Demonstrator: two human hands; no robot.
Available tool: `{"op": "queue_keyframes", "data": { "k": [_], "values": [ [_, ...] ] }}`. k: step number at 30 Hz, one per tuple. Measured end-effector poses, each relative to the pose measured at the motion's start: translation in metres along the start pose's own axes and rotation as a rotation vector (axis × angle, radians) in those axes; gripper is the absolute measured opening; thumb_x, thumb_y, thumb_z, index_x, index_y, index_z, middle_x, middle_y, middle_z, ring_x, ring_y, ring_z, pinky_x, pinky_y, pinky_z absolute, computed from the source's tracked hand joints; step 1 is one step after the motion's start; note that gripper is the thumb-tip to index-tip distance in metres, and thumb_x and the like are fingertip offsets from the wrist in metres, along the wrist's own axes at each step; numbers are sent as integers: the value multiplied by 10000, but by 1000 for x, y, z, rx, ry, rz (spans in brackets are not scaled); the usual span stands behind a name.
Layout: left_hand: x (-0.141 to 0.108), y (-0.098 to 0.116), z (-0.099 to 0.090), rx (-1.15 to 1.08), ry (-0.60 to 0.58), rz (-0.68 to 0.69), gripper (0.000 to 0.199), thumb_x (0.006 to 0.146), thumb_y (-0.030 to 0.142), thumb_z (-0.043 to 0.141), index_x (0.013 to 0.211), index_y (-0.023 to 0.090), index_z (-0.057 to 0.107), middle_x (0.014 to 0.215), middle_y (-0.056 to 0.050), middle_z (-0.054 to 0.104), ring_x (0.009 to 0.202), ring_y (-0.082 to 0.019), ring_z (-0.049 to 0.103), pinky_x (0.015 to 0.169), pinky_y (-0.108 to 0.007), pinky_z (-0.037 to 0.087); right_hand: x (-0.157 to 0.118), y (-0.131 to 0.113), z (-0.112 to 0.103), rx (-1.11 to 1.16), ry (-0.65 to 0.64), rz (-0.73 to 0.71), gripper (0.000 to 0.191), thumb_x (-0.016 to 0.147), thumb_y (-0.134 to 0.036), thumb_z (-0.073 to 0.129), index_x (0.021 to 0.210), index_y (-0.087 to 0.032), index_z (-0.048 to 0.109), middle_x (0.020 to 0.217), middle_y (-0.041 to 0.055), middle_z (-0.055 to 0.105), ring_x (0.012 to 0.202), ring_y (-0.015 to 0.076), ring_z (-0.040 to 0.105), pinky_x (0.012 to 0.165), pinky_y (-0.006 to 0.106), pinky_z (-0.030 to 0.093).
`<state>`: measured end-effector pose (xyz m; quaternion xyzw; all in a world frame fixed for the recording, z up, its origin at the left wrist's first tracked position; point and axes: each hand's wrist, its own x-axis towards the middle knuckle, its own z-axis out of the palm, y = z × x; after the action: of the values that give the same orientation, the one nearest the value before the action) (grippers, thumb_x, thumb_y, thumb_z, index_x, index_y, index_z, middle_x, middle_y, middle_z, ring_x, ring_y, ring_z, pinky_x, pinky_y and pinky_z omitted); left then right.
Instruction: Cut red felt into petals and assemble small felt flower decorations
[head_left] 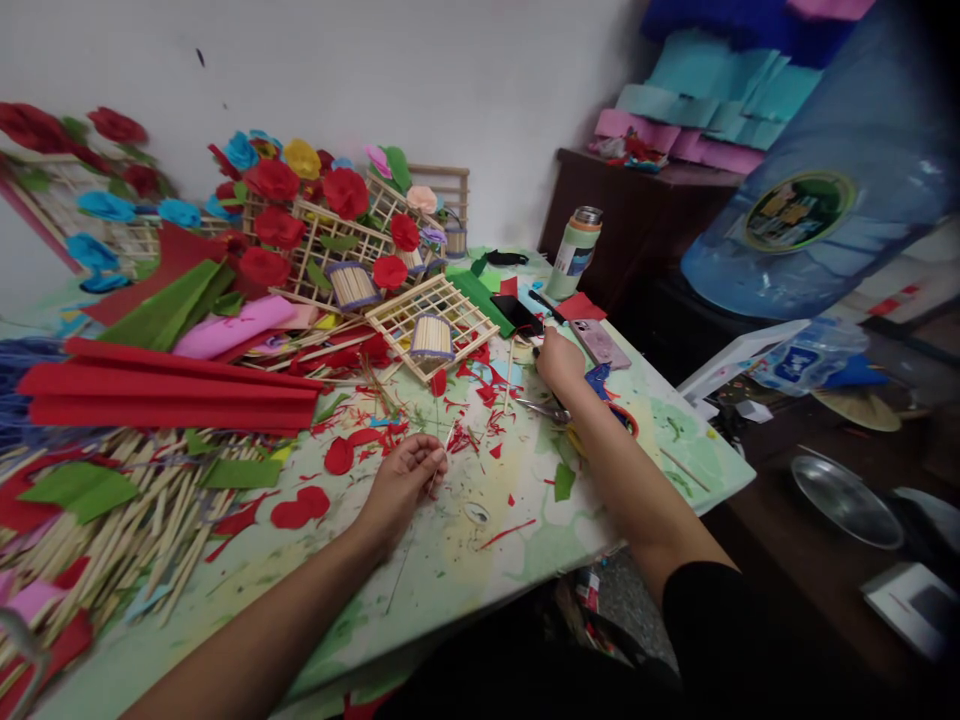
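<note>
My left hand (411,472) is closed in a pinch on a thin wire (402,566), which slants down toward the table's front edge. Farther off, my right hand (559,358) reaches over the table with its fingers curled in. Something dark shows at those fingertips, but I cannot make out what it is. Beside that hand lies a pink phone (600,343). Scissors (546,409) lie partly under my right forearm. Beyond my left hand rests a small stick lattice (472,309) with a little stick basket (432,337) on it.
Red crepe paper (172,390) and many thin wooden sticks (161,520) cover the table's left side. Paper flowers (346,193) on lattices stand against the wall. A green bottle (576,252) stands at the back. A large water jug (817,190) looms on the right.
</note>
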<state>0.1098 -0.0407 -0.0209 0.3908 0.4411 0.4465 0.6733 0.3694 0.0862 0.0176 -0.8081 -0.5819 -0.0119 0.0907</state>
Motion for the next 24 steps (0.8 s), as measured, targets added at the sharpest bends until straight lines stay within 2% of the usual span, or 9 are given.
{"op": "queue_keyframes", "data": {
  "k": [3,5,8,11,14,19,21,24],
  "values": [
    [0,0,0,-13,3,9,295,667,338,726,813,172,531,612,33,568,490,-62,472,460,-177,348,4,-2,-4,-31,79,-39,354,882,-194,421,1202,-76,520,1140,217,602,1109,298,540,888,366,404],
    [1,1,-1,-21,-3,12,285,670,322,726,821,170,538,630,26,579,505,-61,479,468,-175,347,-2,-5,-3,-50,65,-83,353,893,-260,434,1167,-79,564,1226,227,550,1198,314,464,944,380,372],
    [0,1,-2,-34,-25,18,264,682,297,719,830,168,543,650,23,584,524,-59,482,483,-173,349,-16,-13,8,-63,-67,-124,314,851,-291,515,1042,-84,653,1121,225,613,1087,303,550,876,350,423],
    [0,1,-2,-41,-36,19,245,699,290,708,832,173,538,655,27,578,524,-59,478,480,-173,346,-26,-18,17,-48,-145,-109,233,798,-212,562,954,-93,689,1000,208,668,957,277,621,795,313,455],
    [0,2,-3,-48,-34,22,244,703,294,706,833,181,533,656,29,576,529,-63,484,481,-174,351,-28,-18,15,-14,-156,-85,229,775,-167,566,961,-109,686,1004,192,675,951,259,631,785,289,453],
    [1,3,-2,-66,-19,47,247,695,294,714,818,181,532,640,31,576,522,-58,480,488,-169,354,-34,-8,-6,60,-80,-58,238,821,-175,479,968,-105,654,995,194,665,949,265,624,774,308,445],
    [1,3,-2,-76,-28,56,235,700,285,711,815,180,535,635,31,575,519,-58,477,487,-169,352,-42,-8,-11,176,-32,-77,232,851,-199,434,940,-125,635,973,166,662,937,241,614,771,301,439],
    [-1,2,-1,-102,-48,81,222,700,267,712,811,178,542,639,27,579,533,-60,481,506,-172,363,-60,-22,-7,652,-38,-97,184,846,-242,426,838,-159,590,812,78,645,748,171,598,672,269,446]
  ]
}}
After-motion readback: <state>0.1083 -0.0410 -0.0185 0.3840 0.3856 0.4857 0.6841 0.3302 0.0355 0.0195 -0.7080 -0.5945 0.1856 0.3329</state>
